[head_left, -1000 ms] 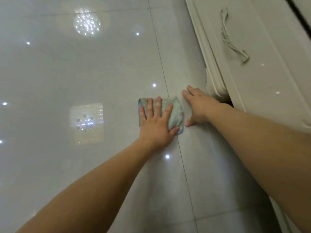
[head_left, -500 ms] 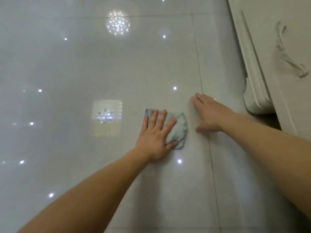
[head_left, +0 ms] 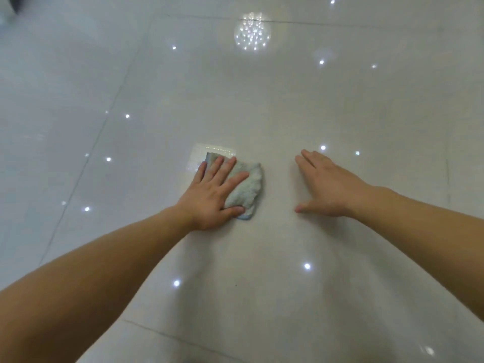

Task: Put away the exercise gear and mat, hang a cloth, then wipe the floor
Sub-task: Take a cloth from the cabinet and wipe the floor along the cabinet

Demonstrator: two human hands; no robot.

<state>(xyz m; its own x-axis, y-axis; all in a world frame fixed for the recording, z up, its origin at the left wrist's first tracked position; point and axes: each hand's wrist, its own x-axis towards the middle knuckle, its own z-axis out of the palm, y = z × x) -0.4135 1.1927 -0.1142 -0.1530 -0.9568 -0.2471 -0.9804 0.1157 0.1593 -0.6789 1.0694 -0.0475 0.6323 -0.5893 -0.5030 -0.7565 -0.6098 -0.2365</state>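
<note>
cloth (head_left: 245,188), a fluffy pale green folded pad, lies on the glossy white tiled floor (head_left: 275,106) under our left hand (head_left: 212,195), fingers spread flat, thumb at its near edge. our right hand (head_left: 324,184) rests flat on bare tile nearby, fingers straight, holding nothing.

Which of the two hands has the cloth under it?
The left hand, pressing flat on the pale cloth; the right hand rests on the bare floor, apart from it.

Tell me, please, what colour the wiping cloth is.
The cloth is pale green with a blue edge; head view.
</note>
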